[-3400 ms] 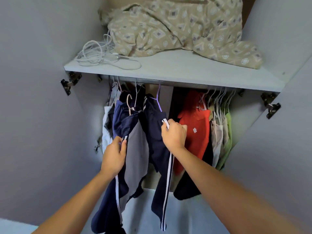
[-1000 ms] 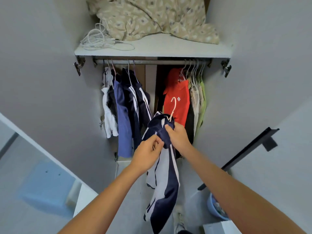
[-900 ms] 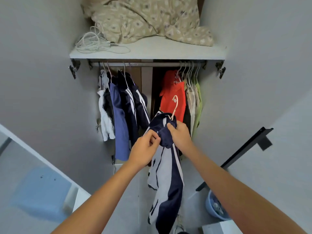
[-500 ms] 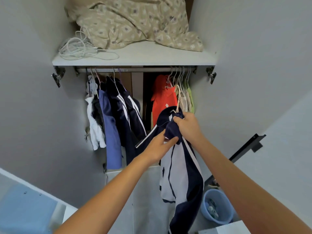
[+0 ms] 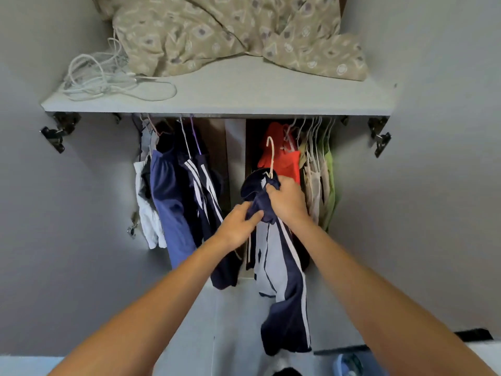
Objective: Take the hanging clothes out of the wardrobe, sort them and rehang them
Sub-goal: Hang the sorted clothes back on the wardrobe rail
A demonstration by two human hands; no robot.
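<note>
One navy striped garment [image 5: 282, 267] on its white hanger [image 5: 271, 158] is off the rail, bunched in the right hand [image 5: 287, 202] with the left hand [image 5: 238, 223] pinching cloth just beside; darker clothes [image 5: 187, 191] left of the grip and the orange shirt [image 5: 284, 161] behind it await sorting.

A pale grey wardrobe shelf [image 5: 244, 96] carries a crumpled beige patterned quilt [image 5: 230, 31] at the back and a coiled white cable [image 5: 108, 80] at its left.
</note>
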